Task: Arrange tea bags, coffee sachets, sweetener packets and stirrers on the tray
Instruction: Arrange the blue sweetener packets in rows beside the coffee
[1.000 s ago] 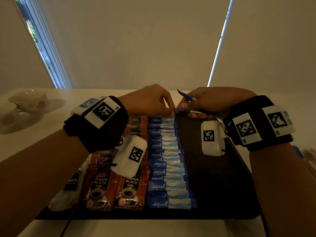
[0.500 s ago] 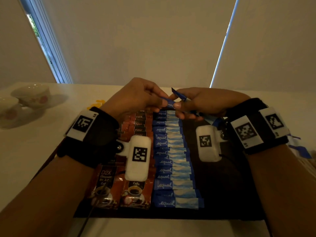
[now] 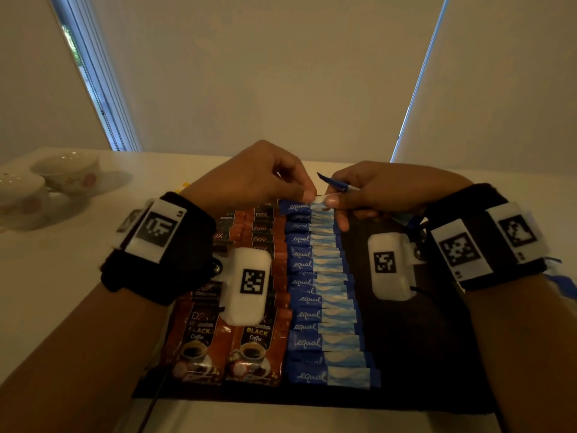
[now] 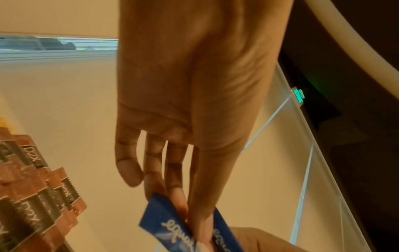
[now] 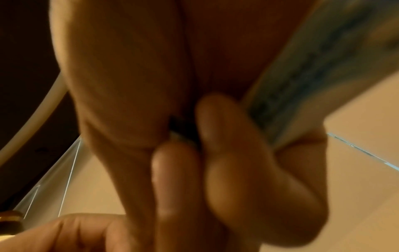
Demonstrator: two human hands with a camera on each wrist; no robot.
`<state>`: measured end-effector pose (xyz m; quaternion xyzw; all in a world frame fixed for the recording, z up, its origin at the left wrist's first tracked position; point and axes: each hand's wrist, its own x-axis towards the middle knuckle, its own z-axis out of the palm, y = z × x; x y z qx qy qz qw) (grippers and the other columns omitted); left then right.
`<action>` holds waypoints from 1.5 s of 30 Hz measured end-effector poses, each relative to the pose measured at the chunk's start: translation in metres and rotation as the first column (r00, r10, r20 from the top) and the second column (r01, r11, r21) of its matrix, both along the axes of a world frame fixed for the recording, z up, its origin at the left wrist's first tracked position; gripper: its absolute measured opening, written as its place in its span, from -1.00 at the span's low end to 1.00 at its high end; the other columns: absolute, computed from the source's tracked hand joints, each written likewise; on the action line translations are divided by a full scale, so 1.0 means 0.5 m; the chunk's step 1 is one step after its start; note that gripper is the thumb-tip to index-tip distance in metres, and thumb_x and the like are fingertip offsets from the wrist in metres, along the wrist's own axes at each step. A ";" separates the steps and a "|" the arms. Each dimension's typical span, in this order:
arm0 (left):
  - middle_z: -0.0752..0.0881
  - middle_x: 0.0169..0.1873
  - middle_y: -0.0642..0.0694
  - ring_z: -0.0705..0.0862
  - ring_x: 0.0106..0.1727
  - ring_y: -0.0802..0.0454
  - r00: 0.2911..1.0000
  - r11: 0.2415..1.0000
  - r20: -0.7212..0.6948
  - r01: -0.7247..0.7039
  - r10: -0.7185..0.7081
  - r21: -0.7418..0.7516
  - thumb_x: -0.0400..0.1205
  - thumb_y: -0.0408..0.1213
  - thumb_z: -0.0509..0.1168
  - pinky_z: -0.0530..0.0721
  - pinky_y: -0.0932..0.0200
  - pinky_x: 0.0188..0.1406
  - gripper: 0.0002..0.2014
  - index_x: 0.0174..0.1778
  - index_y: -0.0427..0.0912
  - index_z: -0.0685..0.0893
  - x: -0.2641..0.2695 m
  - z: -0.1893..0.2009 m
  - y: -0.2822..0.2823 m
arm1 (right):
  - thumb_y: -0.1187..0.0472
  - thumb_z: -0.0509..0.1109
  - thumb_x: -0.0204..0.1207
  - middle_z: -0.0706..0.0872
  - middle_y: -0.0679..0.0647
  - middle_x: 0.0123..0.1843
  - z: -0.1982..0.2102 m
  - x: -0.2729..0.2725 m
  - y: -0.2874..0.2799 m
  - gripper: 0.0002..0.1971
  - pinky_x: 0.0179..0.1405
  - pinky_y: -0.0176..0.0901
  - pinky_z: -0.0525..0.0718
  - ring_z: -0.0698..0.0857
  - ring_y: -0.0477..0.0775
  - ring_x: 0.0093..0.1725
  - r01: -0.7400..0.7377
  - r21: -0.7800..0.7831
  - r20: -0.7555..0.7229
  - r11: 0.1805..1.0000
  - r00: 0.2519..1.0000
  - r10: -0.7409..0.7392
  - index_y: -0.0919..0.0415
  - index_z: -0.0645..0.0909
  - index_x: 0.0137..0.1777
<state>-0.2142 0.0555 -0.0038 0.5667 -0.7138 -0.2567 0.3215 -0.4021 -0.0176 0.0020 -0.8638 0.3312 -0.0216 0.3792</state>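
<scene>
Both hands meet at the far end of the dark rectangular tray (image 3: 406, 354), which lies on a pale tabletop (image 3: 62, 276). The left hand (image 3: 249, 185) pinches the blue-and-white paper "equal" sweetener packet (image 3: 299, 207) between thumb and forefinger, its other fingers loosely extended; the left wrist view shows the thumb lying across the printed face. The right hand (image 3: 384, 192) touches the packet's pale end with a fingertip, apparently to square it with its neighbours, while its curled fingers keep a small reserve of spare blue sweetener packets (image 3: 335, 183); the right wrist view, though blurred, shows this bundle against the palm.

The packet sits at the head of the column of overlapped blue sweetener packets (image 3: 324, 307), each one lapped so that its name stays legible. Just left of it run two columns of brown-and-black foil coffee sachets (image 3: 256, 339), overlapped likewise. The tray's right part is bare, presumably kept for the stirrers. Two white floral cups (image 3: 68, 173) stand well apart at the far left.
</scene>
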 end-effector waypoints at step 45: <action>0.67 -0.20 0.14 0.58 -0.26 0.30 0.674 0.946 0.668 0.169 -0.317 0.278 0.55 -0.19 0.41 0.46 0.46 -0.32 -0.87 -0.03 -0.09 0.75 -0.097 -0.007 -0.015 | 0.06 0.15 0.66 0.58 -0.02 -0.43 0.012 -0.023 0.000 -0.79 -0.62 -0.42 0.39 0.40 -0.19 -0.62 0.069 0.017 -0.033 0.997 0.997 -0.069 0.12 0.55 -0.09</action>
